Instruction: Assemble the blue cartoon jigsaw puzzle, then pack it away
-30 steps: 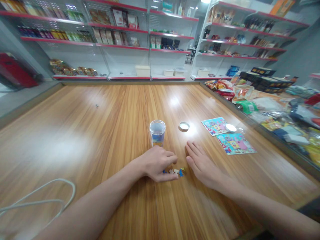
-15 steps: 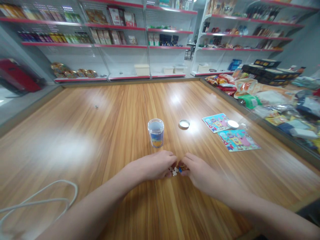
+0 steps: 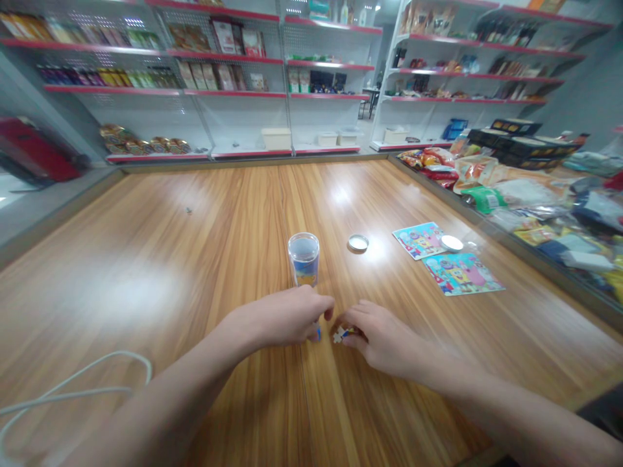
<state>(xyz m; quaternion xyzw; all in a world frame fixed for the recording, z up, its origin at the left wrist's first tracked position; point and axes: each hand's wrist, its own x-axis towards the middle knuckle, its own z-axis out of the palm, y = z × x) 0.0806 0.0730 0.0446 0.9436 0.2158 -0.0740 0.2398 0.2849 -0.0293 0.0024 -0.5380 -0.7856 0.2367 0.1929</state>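
My left hand [image 3: 292, 314] is closed just in front of a clear cup [image 3: 305, 264] with a blue and yellow picture on its side. A bit of a blue jigsaw piece [image 3: 318, 333] shows under its fingertips; the rest is hidden by the hand. To its right, my right hand [image 3: 377, 334] curls its fingers round a few small jigsaw pieces [image 3: 339, 335], one pale and others blue or yellow. How many pieces lie under the fingers cannot be seen. The two hands are a short gap apart, low over the table.
Behind the hands lies a round lid [image 3: 358, 243]. Two cartoon picture sheets [image 3: 462, 274] and a white lid [image 3: 451, 243] are to the right. A white cable [image 3: 117, 355] loops at left; packaged goods [image 3: 487, 198] line the right edge of the wooden table [image 3: 219, 227].
My left hand has moved left, away from my right hand, with a blue piece at its fingertips. My right hand has shifted slightly left over the pieces.
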